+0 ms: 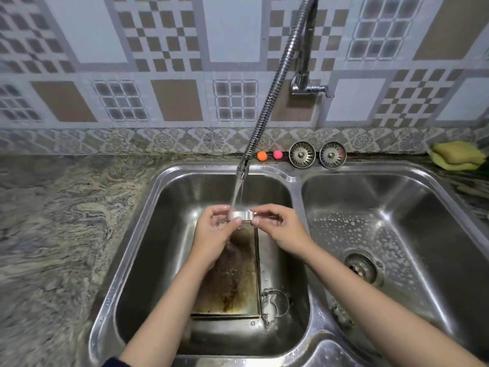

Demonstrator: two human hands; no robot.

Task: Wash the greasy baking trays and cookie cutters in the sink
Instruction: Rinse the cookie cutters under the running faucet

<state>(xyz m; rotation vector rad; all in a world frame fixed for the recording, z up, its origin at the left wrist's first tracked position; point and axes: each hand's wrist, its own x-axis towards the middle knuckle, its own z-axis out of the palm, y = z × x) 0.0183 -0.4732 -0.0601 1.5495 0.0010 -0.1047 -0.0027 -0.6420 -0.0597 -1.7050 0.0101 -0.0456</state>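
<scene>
Over the left basin of the double sink (148, 234), both hands hold one cookie cutter (241, 215) under the running tap (242, 172): rinse step in hand. Left hand (215, 229) pinches its 9 o'clock end, right hand (277, 229) its 3 o'clock end, fingers clamped on metal. One greasy baking tray (238, 282) lies on the basin floor, below the hands, brown residue unwashed. One more cutter (275, 303) lies at the tray's 4 o'clock corner. Next move likely calls for turning the cutter under the stream, then scrubbing. Desk (53, 221) at 9 o'clock. Two strainers (302, 154), two small balls (262, 156), one sponge stack (456, 154) at 2 o'clock.
</scene>
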